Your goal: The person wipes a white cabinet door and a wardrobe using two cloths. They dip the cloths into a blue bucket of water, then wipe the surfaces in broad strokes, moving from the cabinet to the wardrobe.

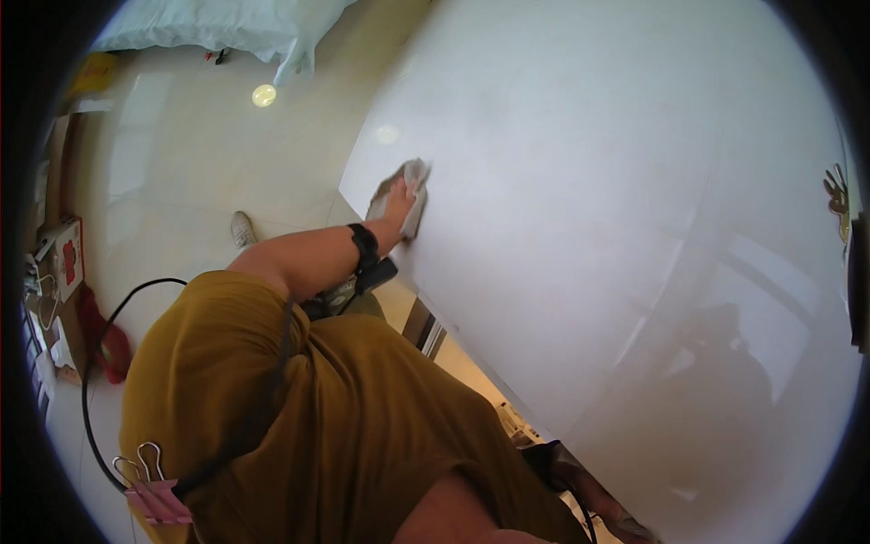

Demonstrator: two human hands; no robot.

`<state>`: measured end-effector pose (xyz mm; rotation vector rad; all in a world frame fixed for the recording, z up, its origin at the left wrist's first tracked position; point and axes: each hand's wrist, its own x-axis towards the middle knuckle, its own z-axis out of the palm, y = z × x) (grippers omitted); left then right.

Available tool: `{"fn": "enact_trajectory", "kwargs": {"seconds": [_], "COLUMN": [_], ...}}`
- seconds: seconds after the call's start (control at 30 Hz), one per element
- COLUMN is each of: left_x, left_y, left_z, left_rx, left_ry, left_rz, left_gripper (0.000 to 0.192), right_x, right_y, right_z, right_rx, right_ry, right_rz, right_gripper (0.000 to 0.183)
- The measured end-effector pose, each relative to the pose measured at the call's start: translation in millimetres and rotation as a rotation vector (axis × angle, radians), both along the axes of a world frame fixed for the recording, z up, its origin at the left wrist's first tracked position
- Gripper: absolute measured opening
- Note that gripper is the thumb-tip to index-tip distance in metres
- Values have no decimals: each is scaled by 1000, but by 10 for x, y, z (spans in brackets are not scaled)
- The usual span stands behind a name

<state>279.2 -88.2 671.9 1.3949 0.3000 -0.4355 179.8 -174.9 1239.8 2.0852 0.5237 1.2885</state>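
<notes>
My left hand [399, 201] lies on a grey-beige cloth [416, 223], fingers spread over it, near the left corner of a large glossy white tabletop [544, 204]. The cloth is bunched at its far end and reaches the table's edge. A black strap with a small box circles my left wrist. My right hand [603, 502] is low at the table's near edge, partly hidden and in shadow. Its fingers are too unclear to tell whether it holds anything. A dark band sits at that wrist.
A gold rabbit-shaped ornament [837, 197] and a dark object [860, 285] are at the right rim. An open drawer or shelf [462, 360] shows below the near edge. Boxes [69, 258] and a red bag [102, 333] line the left; white sheeting [231, 27] hangs at the top.
</notes>
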Motion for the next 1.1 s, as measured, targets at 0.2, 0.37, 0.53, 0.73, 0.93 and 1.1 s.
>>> {"fn": "enact_trajectory", "kwargs": {"seconds": [0.2, 0.37, 0.53, 0.73, 0.93, 1.1], "left_x": [107, 1199, 2738, 4255, 2724, 816], "left_y": [492, 381, -9, -225, -168, -98], "left_z": [1898, 2926, 2988, 1799, 211, -286], "left_rx": [-27, 19, -25, -276, -150, -148], "left_ry": [-334, -1135, -1206, -362, 15, 414], "left_rz": [-126, -105, 136, 115, 185, 209], "left_gripper": [62, 72, 64, 64, 60, 59], "right_x": [7, -6, 40, 64, 30, -66], "right_y": [25, 26, 0, 8, -16, -38], "right_z": [54, -1, -77, -57, -59, -17], "right_rx": [-6, -15, -14, -43, -45, -62], "right_ry": [-6, -31, -49, -43, -73, -96], "right_rz": [-31, -61, -87, -135, -134, -110], "right_gripper": [68, 68, 68, 69, 69, 69]}}
